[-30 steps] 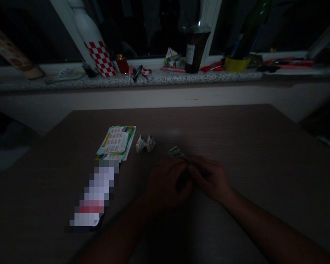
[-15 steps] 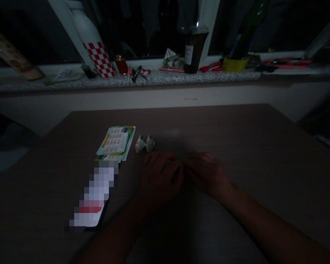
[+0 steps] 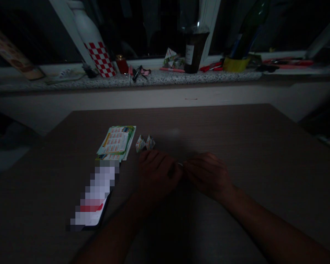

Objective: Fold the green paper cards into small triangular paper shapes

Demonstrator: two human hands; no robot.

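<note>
Over the middle of the table, my left hand [image 3: 158, 174] is closed, with its fingers curled and the thumb side toward the other hand. My right hand [image 3: 207, 174] is closed too, fingers bent together and tips almost meeting the left. A thin pale edge of what looks like a small piece of paper [image 3: 180, 164] shows between the fingertips; the hands hide most of it. Just beyond my left hand stand two small folded paper shapes [image 3: 145, 143], pointed and printed. To their left lies a stack of printed leaflets [image 3: 115, 141].
A lit phone [image 3: 95, 198], its screen blurred out, lies left of my left forearm on the dark wooden table [image 3: 236, 139]. Behind, the stone windowsill [image 3: 165, 77] carries a red-checked white bottle [image 3: 99, 55], a dark lidded cup [image 3: 194, 51] and a green bottle [image 3: 249, 33].
My left hand has shifted slightly left, and a little more of the pale edge shows between the hands. My right hand stays nearly in place.
</note>
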